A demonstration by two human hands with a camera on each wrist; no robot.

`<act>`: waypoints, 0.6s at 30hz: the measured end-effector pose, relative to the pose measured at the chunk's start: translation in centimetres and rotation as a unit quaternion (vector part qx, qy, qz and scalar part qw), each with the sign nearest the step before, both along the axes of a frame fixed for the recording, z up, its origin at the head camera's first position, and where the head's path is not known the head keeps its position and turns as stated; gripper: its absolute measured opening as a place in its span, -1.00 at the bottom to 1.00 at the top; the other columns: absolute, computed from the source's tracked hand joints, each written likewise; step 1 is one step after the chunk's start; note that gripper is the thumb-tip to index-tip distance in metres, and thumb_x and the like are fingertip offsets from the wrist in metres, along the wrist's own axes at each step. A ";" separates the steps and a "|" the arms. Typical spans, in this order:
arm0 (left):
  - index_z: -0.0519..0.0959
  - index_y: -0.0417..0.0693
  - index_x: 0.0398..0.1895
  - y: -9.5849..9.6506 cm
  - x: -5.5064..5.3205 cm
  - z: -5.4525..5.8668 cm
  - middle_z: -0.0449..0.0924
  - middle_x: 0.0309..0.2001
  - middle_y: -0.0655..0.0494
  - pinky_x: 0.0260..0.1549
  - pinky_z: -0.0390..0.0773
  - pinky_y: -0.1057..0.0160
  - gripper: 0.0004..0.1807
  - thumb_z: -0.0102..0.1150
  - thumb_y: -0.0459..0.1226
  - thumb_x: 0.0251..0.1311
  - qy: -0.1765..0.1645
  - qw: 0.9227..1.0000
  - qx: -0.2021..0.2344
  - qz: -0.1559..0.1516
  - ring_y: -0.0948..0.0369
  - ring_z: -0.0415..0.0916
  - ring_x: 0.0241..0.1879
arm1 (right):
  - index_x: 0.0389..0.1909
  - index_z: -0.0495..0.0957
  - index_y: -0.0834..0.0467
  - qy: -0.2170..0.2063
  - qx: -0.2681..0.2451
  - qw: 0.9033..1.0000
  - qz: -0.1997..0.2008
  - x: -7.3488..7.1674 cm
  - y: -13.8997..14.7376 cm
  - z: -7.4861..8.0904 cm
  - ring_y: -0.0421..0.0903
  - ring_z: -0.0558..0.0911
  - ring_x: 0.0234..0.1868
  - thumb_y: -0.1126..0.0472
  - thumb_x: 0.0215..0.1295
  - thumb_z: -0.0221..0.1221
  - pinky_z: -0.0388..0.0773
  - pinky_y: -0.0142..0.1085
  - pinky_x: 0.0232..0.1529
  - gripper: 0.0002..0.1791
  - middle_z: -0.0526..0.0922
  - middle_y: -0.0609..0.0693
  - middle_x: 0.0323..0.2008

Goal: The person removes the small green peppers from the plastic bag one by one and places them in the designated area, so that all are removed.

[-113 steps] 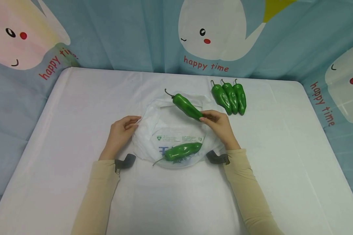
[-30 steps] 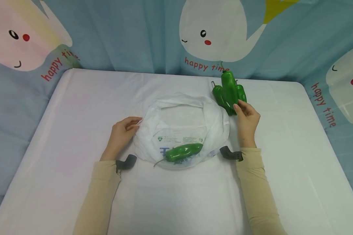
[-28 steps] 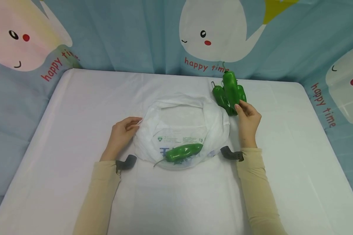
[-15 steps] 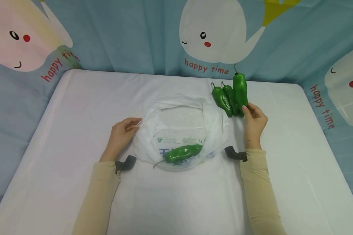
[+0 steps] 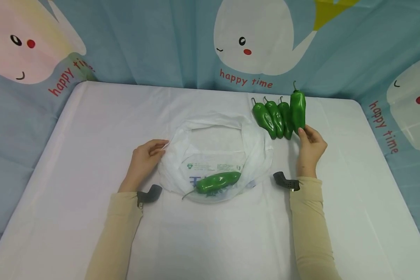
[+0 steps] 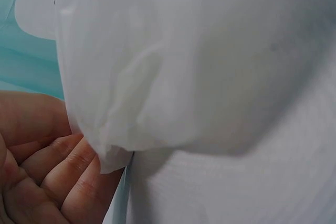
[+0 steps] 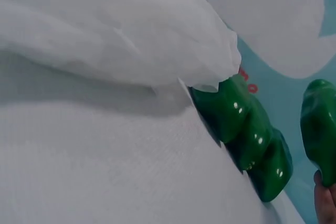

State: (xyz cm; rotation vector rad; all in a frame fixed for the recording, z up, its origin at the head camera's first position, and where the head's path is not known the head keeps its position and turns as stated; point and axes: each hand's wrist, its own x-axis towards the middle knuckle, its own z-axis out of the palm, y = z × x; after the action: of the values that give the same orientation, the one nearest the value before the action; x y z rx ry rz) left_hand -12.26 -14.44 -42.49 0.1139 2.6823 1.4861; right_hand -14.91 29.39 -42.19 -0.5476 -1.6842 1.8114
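In the head view my right hand [image 5: 311,149] pinches the lower tip of a green chili pepper [image 5: 297,111], its stem pointing away from me. This pepper stands just right of a row of three like it [image 5: 274,118]. My left hand [image 5: 143,163] grips the left edge of a white plastic bag [image 5: 259,155], whose mouth lies spread. One more green pepper [image 5: 218,182] lies at the near side of the bag, over its printing. The left wrist view shows the bag's film [image 6: 157,77] against my fingers [image 6: 79,171]. In the right wrist view the held pepper [image 7: 321,129] is partly cut off.
A white cloth [image 5: 210,241] covers the table. Behind it hangs a blue curtain [image 5: 154,42] printed with whales. The right side of the bag comes close to the leftmost pepper in the row. Dark wrist cameras [image 5: 150,193] sit by both cuffs.
My right hand has carried its pepper from above the bag to the right, across the row of three, to their right side. My left hand has stayed at the bag's edge.
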 end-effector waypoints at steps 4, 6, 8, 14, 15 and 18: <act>0.54 -0.23 0.07 0.0 0.0 0.1 0.56 0.04 -0.19 0.01 0.54 0.13 -0.68 0.10 -0.45 0.25 0.002 1.000 0.000 -0.001 -0.01 0.53 0.03 | -0.21 0.66 0.32 0.003 -0.015 1.000 -0.012 -0.1 0.3 -0.3 -0.14 0.60 -0.25 0.41 0.11 0.30 0.53 -0.44 -0.11 -0.80 0.67 0.06 -0.26; 0.54 -0.24 0.07 0.0 0.0 0.1 0.56 0.04 -0.20 0.01 0.54 0.12 -0.68 0.10 -0.46 0.25 0.002 1.000 0.001 -0.001 -0.02 0.53 0.03 | -0.22 0.66 0.30 -0.002 -0.018 1.000 -0.017 -0.1 0.4 -0.3 -0.15 0.59 -0.25 0.40 0.11 0.30 0.53 -0.45 -0.12 -0.81 0.67 0.06 -0.25; 0.54 -0.24 0.07 0.0 0.0 0.2 0.56 0.04 -0.19 0.01 0.54 0.12 -0.68 0.10 -0.46 0.25 0.001 1.000 0.002 -0.001 -0.02 0.53 0.03 | -0.23 0.67 0.27 -0.007 -0.014 1.000 -0.023 -0.2 0.6 -0.4 -0.16 0.59 -0.25 0.39 0.12 0.30 0.53 -0.45 -0.12 -0.82 0.66 0.06 -0.24; 0.54 -0.23 0.07 0.0 -0.1 0.1 0.56 0.04 -0.19 0.00 0.54 0.12 -0.68 0.10 -0.45 0.25 -0.001 1.000 0.000 0.001 -0.01 0.54 0.03 | -0.25 0.67 0.24 -0.027 -0.015 0.999 -0.037 -0.2 1.1 -0.4 -0.18 0.57 -0.24 0.38 0.11 0.30 0.53 -0.46 -0.13 -0.84 0.65 0.07 -0.22; 0.54 -0.23 0.07 0.0 -0.1 0.1 0.56 0.04 -0.19 0.00 0.54 0.12 -0.68 0.10 -0.46 0.25 0.000 1.000 -0.001 0.001 -0.02 0.54 0.03 | -0.25 0.67 0.24 -0.031 -0.022 0.998 -0.040 -0.2 1.2 -0.5 -0.18 0.57 -0.24 0.38 0.11 0.31 0.52 -0.46 -0.13 -0.84 0.65 0.08 -0.22; 0.55 -0.22 0.07 0.0 -0.1 0.0 0.56 0.04 -0.20 0.00 0.54 0.12 -0.68 0.10 -0.46 0.24 0.002 1.000 -0.001 0.000 -0.02 0.54 0.02 | -0.24 0.66 0.26 -0.046 -0.022 0.998 -0.046 -0.2 1.5 -0.7 -0.19 0.57 -0.22 0.38 0.12 0.30 0.52 -0.48 -0.14 -0.84 0.65 0.05 -0.24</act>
State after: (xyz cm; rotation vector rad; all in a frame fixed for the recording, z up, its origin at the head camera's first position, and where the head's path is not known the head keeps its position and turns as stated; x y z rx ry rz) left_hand -12.31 -14.43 -42.46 0.1173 2.6867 1.4851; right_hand -15.15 30.88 -42.84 -0.7259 -1.6554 1.7850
